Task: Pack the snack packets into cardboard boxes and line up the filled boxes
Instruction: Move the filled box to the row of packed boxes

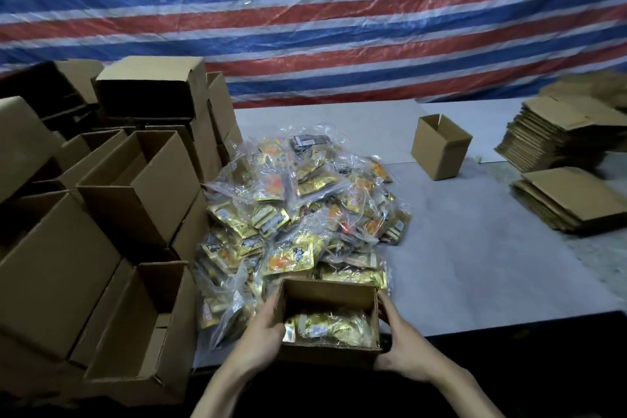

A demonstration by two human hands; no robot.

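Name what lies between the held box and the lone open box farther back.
In the head view: the heap of snack packets right behind the held box, then bare table top.

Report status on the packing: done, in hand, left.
Done: little to see; no lined-up filled boxes are in view, and the open boxes stacked at the left show no packets. In hand: left hand and right hand grip a small box with gold packets inside. Left: the big packet pile, one erected box, flat cartons.
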